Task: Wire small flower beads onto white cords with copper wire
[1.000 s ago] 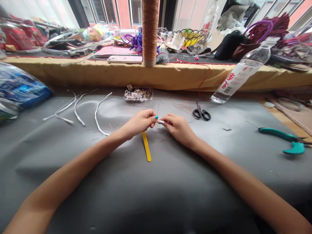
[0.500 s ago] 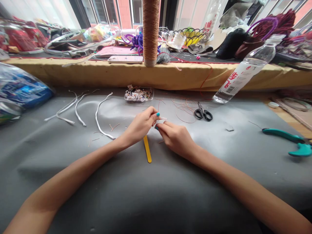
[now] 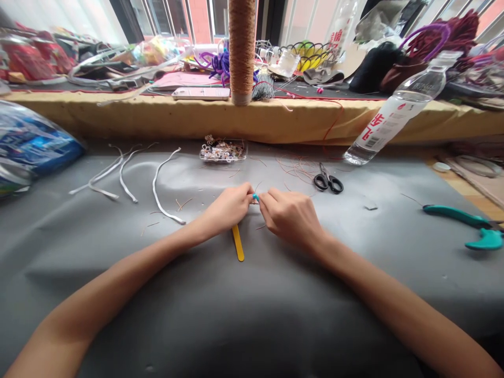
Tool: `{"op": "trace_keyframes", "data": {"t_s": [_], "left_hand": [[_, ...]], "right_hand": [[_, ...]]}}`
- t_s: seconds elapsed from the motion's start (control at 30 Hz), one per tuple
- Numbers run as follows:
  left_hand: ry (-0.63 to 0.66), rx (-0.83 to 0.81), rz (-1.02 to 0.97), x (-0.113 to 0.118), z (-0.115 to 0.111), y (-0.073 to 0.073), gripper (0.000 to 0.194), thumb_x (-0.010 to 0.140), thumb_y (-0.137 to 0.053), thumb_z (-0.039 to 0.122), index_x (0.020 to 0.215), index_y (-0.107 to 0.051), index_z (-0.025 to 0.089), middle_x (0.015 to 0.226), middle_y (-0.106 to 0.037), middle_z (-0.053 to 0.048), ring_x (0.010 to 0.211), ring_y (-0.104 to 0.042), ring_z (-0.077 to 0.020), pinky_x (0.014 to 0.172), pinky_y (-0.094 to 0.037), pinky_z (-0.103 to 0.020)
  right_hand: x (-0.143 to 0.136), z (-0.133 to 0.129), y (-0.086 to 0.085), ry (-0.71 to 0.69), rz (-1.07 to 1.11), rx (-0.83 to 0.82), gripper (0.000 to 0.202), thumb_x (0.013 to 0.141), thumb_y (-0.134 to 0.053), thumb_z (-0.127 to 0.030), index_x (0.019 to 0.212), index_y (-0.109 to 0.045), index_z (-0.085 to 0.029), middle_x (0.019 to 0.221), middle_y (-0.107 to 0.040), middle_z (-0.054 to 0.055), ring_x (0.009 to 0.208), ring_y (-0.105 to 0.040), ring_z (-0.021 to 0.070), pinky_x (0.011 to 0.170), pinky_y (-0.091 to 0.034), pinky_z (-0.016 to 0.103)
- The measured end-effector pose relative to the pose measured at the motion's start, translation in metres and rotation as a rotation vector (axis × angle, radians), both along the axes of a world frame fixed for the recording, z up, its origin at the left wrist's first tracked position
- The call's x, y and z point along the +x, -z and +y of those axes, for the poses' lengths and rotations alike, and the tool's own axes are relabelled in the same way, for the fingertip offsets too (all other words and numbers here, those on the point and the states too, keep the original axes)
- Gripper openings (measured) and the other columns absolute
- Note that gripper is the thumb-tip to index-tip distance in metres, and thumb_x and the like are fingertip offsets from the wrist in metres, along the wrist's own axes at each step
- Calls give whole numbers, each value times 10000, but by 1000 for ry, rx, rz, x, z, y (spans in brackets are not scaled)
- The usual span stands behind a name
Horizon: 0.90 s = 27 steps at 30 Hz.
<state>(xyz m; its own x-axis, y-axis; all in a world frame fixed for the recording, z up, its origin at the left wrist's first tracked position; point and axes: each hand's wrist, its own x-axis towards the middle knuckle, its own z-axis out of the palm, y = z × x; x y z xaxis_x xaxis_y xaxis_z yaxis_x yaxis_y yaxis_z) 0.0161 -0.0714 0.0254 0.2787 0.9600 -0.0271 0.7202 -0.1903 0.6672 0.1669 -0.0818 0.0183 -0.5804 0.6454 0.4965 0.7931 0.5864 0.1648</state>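
Note:
My left hand (image 3: 235, 206) and my right hand (image 3: 290, 214) meet over the middle of the grey table cover, fingertips pinched together. Between them is a short piece of white cord (image 3: 255, 203), mostly covered by the fingers, so its shape is unclear. A thin brown wire end (image 3: 259, 186) sticks up just above the fingertips. Under my left hand, a yellow flat stick (image 3: 238, 244) lies with its upper end hidden. Beyond the hands stands a clear tray (image 3: 223, 159) of small white flower-like pieces. To the left lie several loose white cords (image 3: 156, 186).
Black scissors (image 3: 328, 181) and loops of thin copper-coloured wire (image 3: 293, 167) lie beyond my right hand. Teal-handled pliers (image 3: 457, 215) rest at the right edge. A water bottle (image 3: 389, 118) leans on the yellow-covered ledge (image 3: 165, 115). At the left sits a blue plastic bag (image 3: 37, 139).
My hands have drawn together and turned inward, with the right hand slightly higher. The white cord that showed between the fingers is now largely covered.

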Motion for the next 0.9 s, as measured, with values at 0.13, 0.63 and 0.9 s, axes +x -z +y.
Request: {"op": "trace_keyframes", "data": {"t_s": [0.13, 0.63, 0.9], "left_hand": [[-68, 19, -131, 0, 2, 0, 138, 832, -359, 212, 702, -394, 181, 600, -433, 33, 547, -378, -93, 531, -286, -220], [47, -72, -67, -3, 4, 0, 148, 785, -374, 194, 650, -433, 176, 599, -474, 23, 577, -421, -108, 531, -298, -219], [-53, 6, -198, 1, 0, 0, 138, 827, -363, 243, 717, -414, 178, 624, -459, 29, 595, -419, -99, 569, -313, -226]], "right_hand": [[-4, -9, 2, -81, 0, 37, 269, 829, -357, -140, 682, -582, -144, 570, -517, 20, 464, -376, 109, 486, -190, 271], [12, 21, 1, -64, 200, -230, 252, 853, -404, -221, 754, -625, -151, 741, -553, 33, 580, -451, 99, 512, -271, 221], [-3, -4, 8, -169, 72, 137, 289, 839, -381, -156, 633, -583, -143, 564, -512, 9, 458, -358, 94, 467, -211, 263]]}}
